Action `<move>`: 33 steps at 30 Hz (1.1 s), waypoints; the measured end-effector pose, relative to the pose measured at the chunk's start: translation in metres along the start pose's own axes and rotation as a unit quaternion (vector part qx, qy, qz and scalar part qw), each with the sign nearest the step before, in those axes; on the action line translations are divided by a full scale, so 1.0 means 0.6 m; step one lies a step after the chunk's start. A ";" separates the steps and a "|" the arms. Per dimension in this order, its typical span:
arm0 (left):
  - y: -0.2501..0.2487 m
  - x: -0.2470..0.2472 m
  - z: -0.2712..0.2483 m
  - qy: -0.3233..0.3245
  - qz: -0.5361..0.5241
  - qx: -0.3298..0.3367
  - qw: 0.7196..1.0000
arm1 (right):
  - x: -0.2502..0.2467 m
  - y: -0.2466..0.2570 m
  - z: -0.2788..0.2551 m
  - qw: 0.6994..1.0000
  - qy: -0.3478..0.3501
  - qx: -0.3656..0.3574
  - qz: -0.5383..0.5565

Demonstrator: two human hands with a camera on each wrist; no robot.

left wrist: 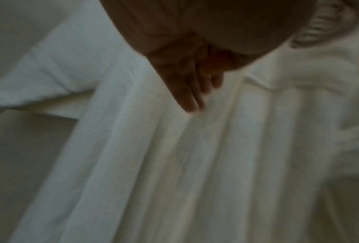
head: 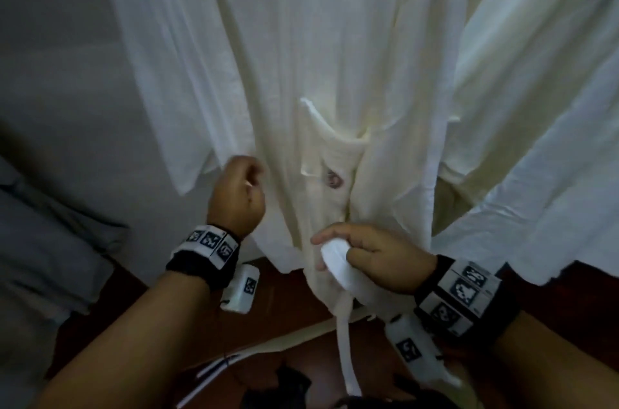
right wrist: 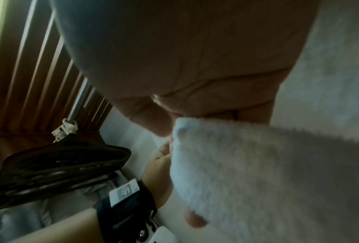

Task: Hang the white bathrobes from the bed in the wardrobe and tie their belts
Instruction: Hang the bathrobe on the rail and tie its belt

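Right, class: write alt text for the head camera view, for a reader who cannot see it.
A right hand grips one end of a white belt in front of a white bathrobe hanging in a wardrobe. The left hand, fingers curled, is raised against the robe's front. A second white robe hangs to the right.

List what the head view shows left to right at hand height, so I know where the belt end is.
Grey bedding → left hand against the hanging white bathrobe → chest pocket with its embroidered emblem → right hand gripping the belt end → second bathrobe.
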State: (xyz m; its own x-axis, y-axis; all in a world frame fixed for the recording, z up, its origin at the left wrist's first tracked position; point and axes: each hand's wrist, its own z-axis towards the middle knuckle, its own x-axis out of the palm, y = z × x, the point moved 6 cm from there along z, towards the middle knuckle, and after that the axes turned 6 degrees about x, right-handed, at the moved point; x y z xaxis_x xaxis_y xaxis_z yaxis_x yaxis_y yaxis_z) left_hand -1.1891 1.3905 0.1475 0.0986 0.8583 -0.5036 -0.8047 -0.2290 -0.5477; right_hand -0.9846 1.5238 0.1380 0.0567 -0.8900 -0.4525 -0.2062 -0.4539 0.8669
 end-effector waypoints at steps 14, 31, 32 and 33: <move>0.148 -0.023 0.094 0.201 -0.021 -0.212 0.956 | 0.041 0.012 0.079 0.962 -0.253 0.012 -0.102; -0.008 -0.034 0.006 0.333 -0.235 -0.178 0.896 | 0.107 0.015 0.101 0.917 -0.392 0.023 -0.073; 0.000 -0.031 0.013 0.316 -0.228 -0.173 0.905 | 0.109 0.013 0.100 0.919 -0.386 0.025 -0.075; 0.010 -0.029 0.019 0.294 -0.230 -0.181 0.910 | 0.111 0.011 0.099 0.921 -0.381 0.031 -0.078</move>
State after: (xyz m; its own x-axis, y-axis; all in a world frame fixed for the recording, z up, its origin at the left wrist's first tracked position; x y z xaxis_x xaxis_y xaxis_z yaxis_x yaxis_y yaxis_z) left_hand -1.2024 1.3796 0.1604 0.7573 0.5326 -0.3780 -0.3643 -0.1358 -0.9213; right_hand -1.0404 1.4645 0.1012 -0.6060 -0.5145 -0.6067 -0.3096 -0.5501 0.7756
